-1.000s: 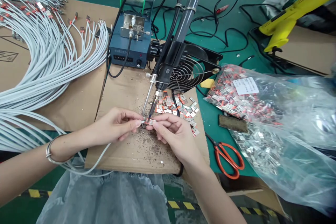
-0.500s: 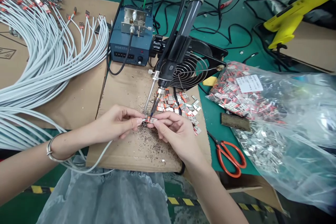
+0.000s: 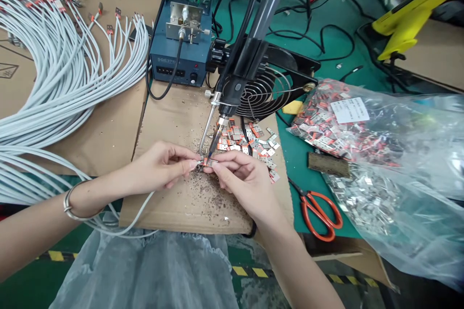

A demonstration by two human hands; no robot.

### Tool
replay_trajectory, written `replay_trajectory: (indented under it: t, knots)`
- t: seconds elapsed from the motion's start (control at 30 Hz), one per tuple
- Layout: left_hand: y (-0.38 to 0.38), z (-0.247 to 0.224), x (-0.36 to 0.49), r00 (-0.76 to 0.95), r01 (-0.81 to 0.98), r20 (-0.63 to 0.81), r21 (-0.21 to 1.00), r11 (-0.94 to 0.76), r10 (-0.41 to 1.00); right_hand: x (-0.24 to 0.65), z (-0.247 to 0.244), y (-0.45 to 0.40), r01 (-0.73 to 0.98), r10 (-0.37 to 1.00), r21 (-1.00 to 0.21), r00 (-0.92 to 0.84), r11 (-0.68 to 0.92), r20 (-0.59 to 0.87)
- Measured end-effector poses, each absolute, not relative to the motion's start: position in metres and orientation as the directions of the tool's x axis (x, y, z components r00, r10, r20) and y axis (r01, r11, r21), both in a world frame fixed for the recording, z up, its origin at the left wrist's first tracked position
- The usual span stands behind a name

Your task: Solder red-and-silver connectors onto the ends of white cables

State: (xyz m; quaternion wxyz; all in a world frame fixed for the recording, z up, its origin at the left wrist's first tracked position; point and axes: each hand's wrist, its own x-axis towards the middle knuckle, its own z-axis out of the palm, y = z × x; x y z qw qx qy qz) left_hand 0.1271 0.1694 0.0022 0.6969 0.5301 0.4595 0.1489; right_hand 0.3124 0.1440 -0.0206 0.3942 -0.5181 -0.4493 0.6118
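Pinching — left fingers (image 3: 184, 167) on round white cable (image 3: 142, 211), right fingers (image 3: 224, 174) on flat metal connector (image 3: 208, 162) — under a tapered soldering tip (image 3: 215, 142).

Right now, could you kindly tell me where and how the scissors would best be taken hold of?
I'd take the scissors by the orange handles, coming from the near side of the table. Their open loops face that edge and should be easy to close around, while the dark blades point away, toward the cardboard.
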Motion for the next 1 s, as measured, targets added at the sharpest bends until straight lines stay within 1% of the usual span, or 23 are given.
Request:
replay_trajectory:
  t: [0.17,0.33,0.57,0.77,1.0]
  knots:
    - [0.1679,-0.0017,0.1267,0.522,0.314,-0.469,0.882,0.350,0.713,0.3113,-0.0209,0.1445,0.031,0.958,-0.968,-0.140,-0.248,-0.250]
    - [0.1678,-0.0054,0.1229,0.583,0.269,-0.422,0.907,0.325,0.694,0.3143,-0.0234,0.1453,0.015,0.957,-0.972,-0.175,-0.233,-0.232]
    - [0.1734,-0.0026,0.1192,0.632,0.256,-0.429,0.902,0.348,0.645,0.3149,-0.0235,0.1464,-0.015,0.956,-0.974,-0.197,-0.227,-0.220]
    - [0.1746,-0.0020,0.1231,0.598,0.248,-0.448,0.892,0.378,0.665,0.3148,-0.0224,0.1444,-0.018,0.957,-0.973,-0.189,-0.228,-0.221]
    - [0.1754,-0.0002,0.1247,0.571,0.248,-0.456,0.888,0.386,0.682,0.3142,-0.0212,0.1463,-0.059,0.941,-0.953,-0.190,-0.297,-0.281]
